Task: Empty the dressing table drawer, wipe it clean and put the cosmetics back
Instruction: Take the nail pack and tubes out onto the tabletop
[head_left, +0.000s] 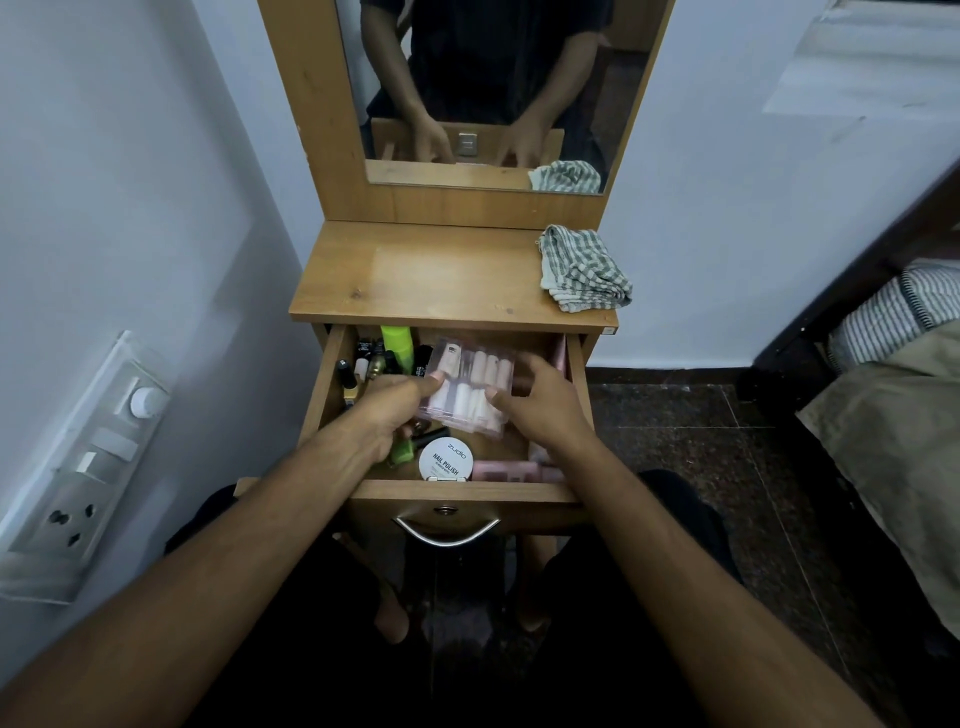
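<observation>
Wood-grain open drawer (332, 384) holds our cosmetics: small dark bottles (363, 364) at left. Our left hand (387, 410) pinches the clear plastic case of pale pink nail tips (470, 387) above it; our right hand (540, 402), fingers relaxed, touches its other edge. A green-checked cloth (582, 270) lies on the surface (415, 275).

Clear nail box (470, 387) blurred; hands (387, 410) hide drawer (457, 491) contents.
</observation>
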